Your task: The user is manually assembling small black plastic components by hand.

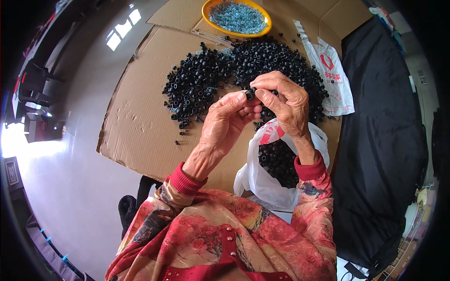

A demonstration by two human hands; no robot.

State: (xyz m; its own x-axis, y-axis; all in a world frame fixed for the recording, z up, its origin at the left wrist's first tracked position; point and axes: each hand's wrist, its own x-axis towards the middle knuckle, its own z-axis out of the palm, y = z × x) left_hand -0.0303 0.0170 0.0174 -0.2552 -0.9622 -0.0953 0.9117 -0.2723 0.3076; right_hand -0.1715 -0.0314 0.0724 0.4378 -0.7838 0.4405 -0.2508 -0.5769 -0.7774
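Head view: fingertips of left hand (225, 122) and right hand (286, 100) pinched together on one small black plastic piece (250, 93), held up just in front of the heap of black pieces (243, 70) spread on the cardboard sheet (140, 131). Nearer than the heap, under the right wrist, an open white plastic bag (262, 180) with more black pieces inside. Beyond the heap, a yellow bowl (236, 18) of small silvery screws; right of the heap, a second white bag (330, 77) lying flat.
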